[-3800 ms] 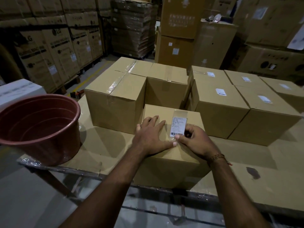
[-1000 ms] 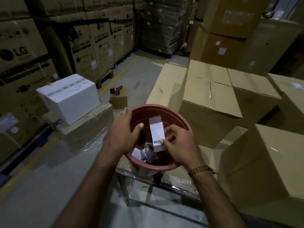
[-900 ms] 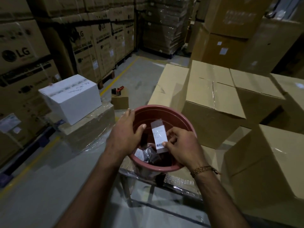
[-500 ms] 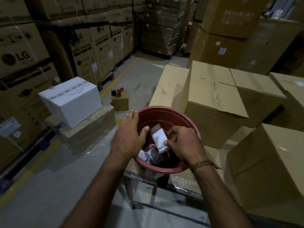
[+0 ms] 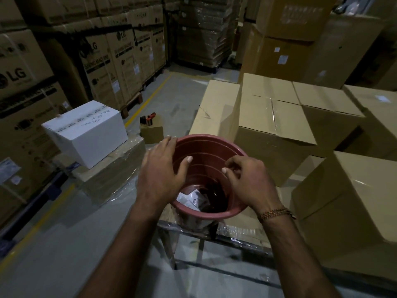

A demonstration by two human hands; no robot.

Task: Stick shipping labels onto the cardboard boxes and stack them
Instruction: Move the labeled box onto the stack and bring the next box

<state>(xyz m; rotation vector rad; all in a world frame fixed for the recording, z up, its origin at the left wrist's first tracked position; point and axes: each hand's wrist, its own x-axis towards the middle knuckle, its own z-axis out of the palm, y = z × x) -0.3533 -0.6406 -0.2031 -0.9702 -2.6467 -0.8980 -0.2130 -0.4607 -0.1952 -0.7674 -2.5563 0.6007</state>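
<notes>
Both hands hover over a reddish-brown plastic tub (image 5: 206,151) that stands at the near left corner of the desk (image 5: 240,230), whose top is covered in cardboard and clear wrap. The left hand (image 5: 163,171) is spread with straight fingers, its palm at the tub's left rim and its thumb reaching over the opening; whether the palm actually touches the rim cannot be told. The right hand (image 5: 249,181) hangs above the tub's right side with its fingers loosely curled and nothing between them, and a beaded bracelet (image 5: 276,214) circles its wrist. At the bottom of the tub lie several white label papers (image 5: 192,200) with dark print, beside some dark crumpled material that is too dim to identify. The cardboard boxes of the task stand on the desk to the right of the tub: one plain box (image 5: 352,196) is nearest, at the right edge of the view, and a taped box (image 5: 272,125) sits just behind the tub, with more boxes (image 5: 328,104) packed close around it. A small pale label (image 5: 381,98) shows on the top of the far right box. Off the desk to the left, a white carton (image 5: 86,132) with handwriting rests tilted on a wrapped bundle (image 5: 111,168). Tall printed cartons (image 5: 103,67) line the left wall along a grey floor (image 5: 53,244) marked with a yellow line.
</notes>
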